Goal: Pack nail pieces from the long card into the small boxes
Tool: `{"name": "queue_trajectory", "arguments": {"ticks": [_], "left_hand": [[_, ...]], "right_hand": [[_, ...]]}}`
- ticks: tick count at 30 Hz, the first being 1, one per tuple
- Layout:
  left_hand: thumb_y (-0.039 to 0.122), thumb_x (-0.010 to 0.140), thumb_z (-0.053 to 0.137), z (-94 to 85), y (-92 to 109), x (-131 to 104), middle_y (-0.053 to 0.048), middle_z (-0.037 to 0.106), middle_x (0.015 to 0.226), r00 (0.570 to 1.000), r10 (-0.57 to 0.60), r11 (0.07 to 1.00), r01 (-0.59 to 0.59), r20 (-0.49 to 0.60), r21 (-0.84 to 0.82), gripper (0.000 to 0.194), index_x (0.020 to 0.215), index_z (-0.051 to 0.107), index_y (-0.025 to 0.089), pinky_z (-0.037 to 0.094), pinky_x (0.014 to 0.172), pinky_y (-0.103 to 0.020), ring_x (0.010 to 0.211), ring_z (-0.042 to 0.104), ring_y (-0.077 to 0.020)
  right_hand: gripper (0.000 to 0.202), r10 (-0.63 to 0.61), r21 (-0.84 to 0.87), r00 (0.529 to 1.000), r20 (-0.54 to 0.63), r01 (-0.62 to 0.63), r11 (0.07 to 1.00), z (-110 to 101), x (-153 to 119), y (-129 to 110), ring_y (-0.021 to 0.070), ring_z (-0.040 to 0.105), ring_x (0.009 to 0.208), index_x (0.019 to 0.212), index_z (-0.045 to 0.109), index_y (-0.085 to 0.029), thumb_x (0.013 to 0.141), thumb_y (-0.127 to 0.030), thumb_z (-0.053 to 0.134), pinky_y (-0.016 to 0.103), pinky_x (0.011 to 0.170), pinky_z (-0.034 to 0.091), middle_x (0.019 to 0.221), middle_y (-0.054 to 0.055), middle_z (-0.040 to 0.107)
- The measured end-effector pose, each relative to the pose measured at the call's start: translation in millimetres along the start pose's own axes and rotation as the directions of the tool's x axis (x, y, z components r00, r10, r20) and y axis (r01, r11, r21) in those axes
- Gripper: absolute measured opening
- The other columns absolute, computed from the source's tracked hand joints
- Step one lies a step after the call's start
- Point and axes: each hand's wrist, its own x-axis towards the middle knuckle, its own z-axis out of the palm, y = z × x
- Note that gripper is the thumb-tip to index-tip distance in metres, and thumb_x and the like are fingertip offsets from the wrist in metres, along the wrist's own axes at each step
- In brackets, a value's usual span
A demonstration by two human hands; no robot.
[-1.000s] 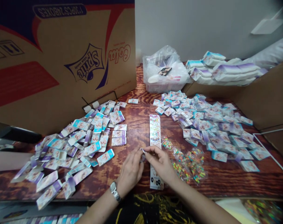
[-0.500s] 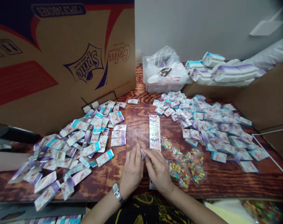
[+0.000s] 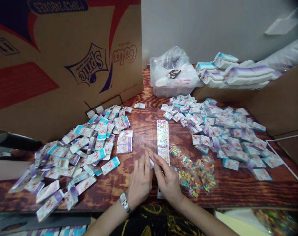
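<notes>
My left hand (image 3: 141,177) and my right hand (image 3: 167,178) meet near the table's front edge, both closed on a small purple-and-white box (image 3: 151,163) that their fingers mostly cover. Just behind and beside my right hand lies a long stack of printed sticker strips (image 3: 163,139). To the right of that hand are several clear packets of colourful candy (image 3: 194,173). Three flat small boxes (image 3: 124,141) lie in a column ahead of my left hand, beside a large loose pile of small boxes (image 3: 89,141).
Another pile of small boxes (image 3: 222,131) covers the right side. Behind it are a plastic-lined tub (image 3: 173,78) and stacked white packs (image 3: 249,75). A big cardboard carton (image 3: 72,65) stands back left. An arm (image 3: 11,170) reaches in at the left edge.
Both hands have shifted very slightly, and the small box between them shows at a slightly different angle. The view has moved a little.
</notes>
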Motion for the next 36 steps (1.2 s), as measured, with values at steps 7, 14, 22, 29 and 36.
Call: {"name": "queue_trajectory", "arguments": {"ticks": [7,14,22,29,36], "left_hand": [[0.011,0.088,0.033,-4.2,-1,3,-0.023,0.041,0.133,1.000,0.009,1.000,-0.009,0.016,0.013,0.068,0.143,-0.009,0.012,0.046,0.084,-0.044,0.117,0.042,-0.0312],[0.007,0.086,0.031,-1.2,-3,3,-0.021,0.039,0.137,0.996,0.082,0.995,-0.083,-0.020,-0.050,0.069,0.143,-0.007,0.010,0.039,0.094,-0.046,0.121,0.041,-0.0297],[0.019,0.090,0.035,-4.7,1,18,-0.019,0.033,0.142,0.996,0.084,0.989,-0.082,0.015,-0.126,0.067,0.144,-0.004,0.012,0.038,0.098,-0.045,0.126,0.038,-0.0286],[0.029,0.091,0.040,2.4,-2,13,-0.012,0.044,0.135,0.977,0.169,0.974,-0.145,0.131,-0.176,0.046,0.135,0.036,0.018,0.037,0.101,-0.044,0.126,0.037,-0.0266],[0.033,0.089,0.044,32.6,5,0,-0.012,0.041,0.139,0.914,0.284,0.958,-0.279,0.289,-0.059,0.046,0.132,0.041,0.018,0.037,0.098,-0.055,0.128,0.033,-0.0357]], "right_hand": [[0.043,-0.074,-0.048,0.996,0.050,0.077,0.996,1,-2,3,0.0195,0.057,0.109,0.132,0.043,-0.021,0.090,-0.013,0.043,0.036,0.093,0.049,0.121,0.009,0.060],[0.042,-0.006,-0.002,0.997,0.082,0.006,1.000,-2,5,1,0.0193,0.058,0.107,0.131,0.043,-0.023,0.089,-0.017,0.046,0.036,0.091,0.049,0.118,0.008,0.060],[0.029,0.290,0.368,0.955,0.063,-0.292,0.883,-10,16,16,0.0194,0.061,0.101,0.112,0.058,-0.021,0.083,-0.024,0.058,0.035,0.087,0.051,0.110,0.007,0.064],[0.029,0.658,0.813,0.648,-0.382,-0.102,0.573,-92,58,79,0.0127,0.064,0.092,0.097,0.060,-0.020,0.077,-0.041,0.063,0.028,0.085,0.052,0.097,0.002,0.067],[0.060,0.060,-0.176,0.938,0.341,0.001,0.984,-60,70,97,0.0282,0.032,0.131,0.134,0.041,-0.020,0.080,-0.040,0.059,0.051,0.106,0.027,0.141,0.013,0.039]]}}
